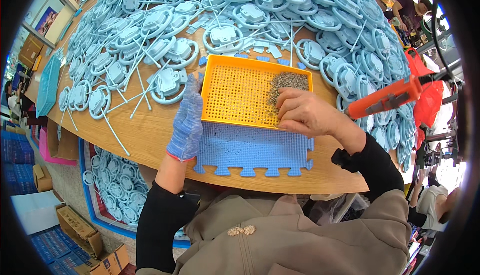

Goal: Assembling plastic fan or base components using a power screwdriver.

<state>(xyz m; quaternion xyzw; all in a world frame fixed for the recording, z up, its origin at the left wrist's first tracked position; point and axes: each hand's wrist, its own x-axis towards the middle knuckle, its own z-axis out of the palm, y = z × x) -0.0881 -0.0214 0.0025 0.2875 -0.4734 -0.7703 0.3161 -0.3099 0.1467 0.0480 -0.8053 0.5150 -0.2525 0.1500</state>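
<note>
Yellow tray (235, 92) in your gloved left hand (187, 120)

That hand was closed on the tray's left side, above the blue foam mat (250, 152). Your bare right hand (306, 114) curled over the near right corner, by small metal pieces (291, 81); I couldn't tell whether it pinched any. Pale-blue parts (222, 35) heaped the wooden table's (150, 142) far side. Cardboard boxes (79, 229) stood left, a co-worker (412, 11) far right.

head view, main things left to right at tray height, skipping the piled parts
Turquoise plastic basket, blue-gloved left hand, yellow rectangular perforated plastic tray, bare right hand, orange cylindrical handheld tool, red plastic bag
</note>
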